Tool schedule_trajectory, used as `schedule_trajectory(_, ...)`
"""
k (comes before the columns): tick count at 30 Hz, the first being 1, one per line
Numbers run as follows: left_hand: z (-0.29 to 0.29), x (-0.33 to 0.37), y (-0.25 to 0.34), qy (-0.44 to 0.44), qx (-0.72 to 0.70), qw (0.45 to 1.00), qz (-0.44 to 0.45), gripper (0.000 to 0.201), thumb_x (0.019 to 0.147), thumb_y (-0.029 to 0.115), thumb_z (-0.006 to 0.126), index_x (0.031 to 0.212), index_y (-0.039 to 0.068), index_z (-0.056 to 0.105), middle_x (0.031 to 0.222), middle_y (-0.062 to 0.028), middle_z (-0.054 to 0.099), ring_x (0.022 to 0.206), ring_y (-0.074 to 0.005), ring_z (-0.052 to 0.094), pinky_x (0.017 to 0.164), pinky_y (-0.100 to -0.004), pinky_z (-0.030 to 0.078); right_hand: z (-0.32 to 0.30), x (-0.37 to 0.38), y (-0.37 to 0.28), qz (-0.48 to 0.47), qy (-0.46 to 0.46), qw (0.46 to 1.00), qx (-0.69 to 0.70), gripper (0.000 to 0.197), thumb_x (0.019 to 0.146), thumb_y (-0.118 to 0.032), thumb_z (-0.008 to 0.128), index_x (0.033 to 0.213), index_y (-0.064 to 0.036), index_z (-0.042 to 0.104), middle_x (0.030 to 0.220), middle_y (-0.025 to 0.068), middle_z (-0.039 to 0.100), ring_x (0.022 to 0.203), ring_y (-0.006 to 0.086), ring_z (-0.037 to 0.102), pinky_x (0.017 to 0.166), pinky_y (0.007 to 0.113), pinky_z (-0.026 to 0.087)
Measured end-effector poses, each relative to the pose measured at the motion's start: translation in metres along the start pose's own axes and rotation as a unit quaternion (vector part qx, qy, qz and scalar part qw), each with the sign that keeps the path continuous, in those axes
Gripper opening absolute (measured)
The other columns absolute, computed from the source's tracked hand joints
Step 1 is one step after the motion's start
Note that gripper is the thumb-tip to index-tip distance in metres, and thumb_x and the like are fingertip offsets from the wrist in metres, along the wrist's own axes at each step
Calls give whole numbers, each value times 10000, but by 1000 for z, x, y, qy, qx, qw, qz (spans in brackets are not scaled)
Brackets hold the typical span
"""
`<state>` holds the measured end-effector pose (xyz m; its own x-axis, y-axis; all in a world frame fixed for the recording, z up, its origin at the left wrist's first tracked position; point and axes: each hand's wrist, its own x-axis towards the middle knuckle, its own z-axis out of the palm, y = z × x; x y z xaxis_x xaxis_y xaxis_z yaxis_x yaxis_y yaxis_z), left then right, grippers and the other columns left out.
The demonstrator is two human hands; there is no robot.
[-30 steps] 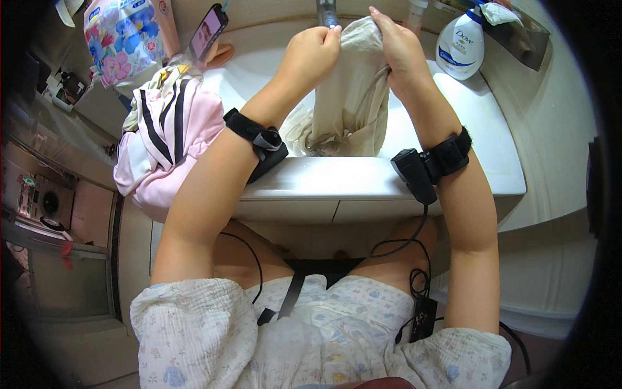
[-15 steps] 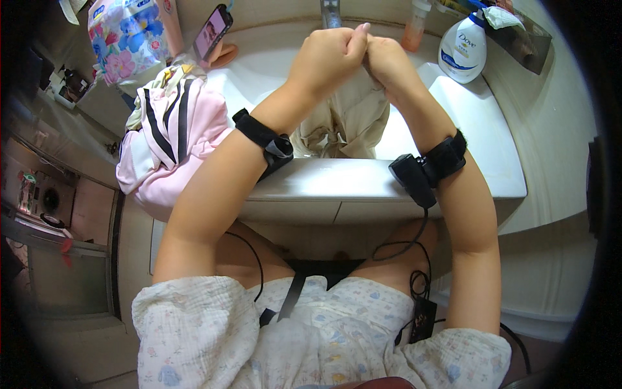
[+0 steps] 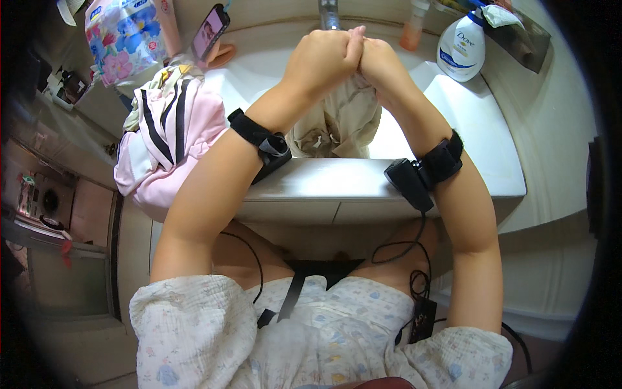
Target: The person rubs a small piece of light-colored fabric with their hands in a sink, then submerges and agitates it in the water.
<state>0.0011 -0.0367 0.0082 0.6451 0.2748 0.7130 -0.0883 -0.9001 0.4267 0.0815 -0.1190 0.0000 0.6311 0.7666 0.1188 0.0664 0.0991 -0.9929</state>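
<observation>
A wet-looking beige cloth garment [image 3: 340,120] hangs bunched and creased into the white sink basin [image 3: 400,139]; its exact kind does not show. At its upper end, my left hand [image 3: 327,57] and my right hand [image 3: 379,65] are closed side by side on the fabric, in front of the metal faucet [image 3: 329,14]. The knuckles hide the part that is gripped. Each wrist wears a black strap with a small device, the left strap [image 3: 256,133] and the right strap [image 3: 440,162].
Pink and white clothes with black stripes [image 3: 172,129] are heaped on the counter's left. Behind them are a floral package [image 3: 126,39] and a phone [image 3: 210,31] on a stand. A white pump bottle [image 3: 461,48] and an orange-bottomed container [image 3: 413,29] stand at the back right.
Both hands have shifted slightly left, still together on the garment. The hanging fabric has swung a little left and its folds look narrower.
</observation>
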Motion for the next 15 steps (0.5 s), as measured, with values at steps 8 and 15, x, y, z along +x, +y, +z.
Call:
schedule_trajectory(8,0,3,-8,23,29,997,-64,462,915,315,373,700,-45,567,626,-245,523,600,-402,514,577,-419,408,4,-11,-15,-61,8,998,7,365,913,-321,466,999,7,598,932,23,601,834,78,509,755,217,390)
schedule_trajectory(15,1,3,-4,26,-17,996,-78,472,920,308,367,662,-51,532,595,-244,500,550,-395,470,555,-420,390,1,2,-3,-103,29,994,-25,369,910,-301,418,835,8,604,755,24,566,686,81,474,638,244,397)
